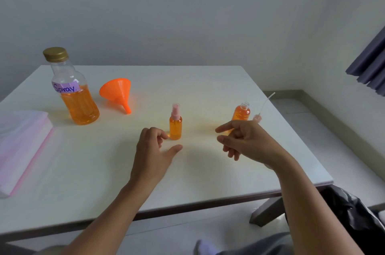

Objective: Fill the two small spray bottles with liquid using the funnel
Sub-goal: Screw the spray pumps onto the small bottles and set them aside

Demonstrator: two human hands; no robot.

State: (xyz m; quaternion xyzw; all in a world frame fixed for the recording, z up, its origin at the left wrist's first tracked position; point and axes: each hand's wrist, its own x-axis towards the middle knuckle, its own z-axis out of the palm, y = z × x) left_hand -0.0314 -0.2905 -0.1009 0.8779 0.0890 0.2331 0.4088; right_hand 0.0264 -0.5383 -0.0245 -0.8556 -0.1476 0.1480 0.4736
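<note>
We enter first the left hand (153,150), held over the bench (187,182). Its fingers (160,134) are loosely curled with the thumb spread, and they grip nothing. Just beyond those fingertips, almost touching, stands the capped spray bottle (175,126), upright, full of orange liquid, with its pink pump screwed on. We judge this one finished and set within easy reach. Next is the right hand (248,142), forefinger out toward the left, the other fingers (230,151) half bent and holding nothing that we can see. Directly behind these fingers is the open spray bottle (241,112), upright with a bare threaded neck and filled nearly to the shoulder. Beside it, past the right knuckles, lies its pump head (258,117), on its side with the dip tube pointing up and away, presumably left there to keep the neck free for pouring. Well beyond the left fingers the orange funnel (116,92) lies tipped over, spout toward us. Left of it stands the stock bottle (75,92), labelled "Spray", gold cap on and about half full. We read both as put aside, with only the pump head left to fit. Far to the left of the left hand lies a stack of pink sheets (23,142), perhaps for spills.
</note>
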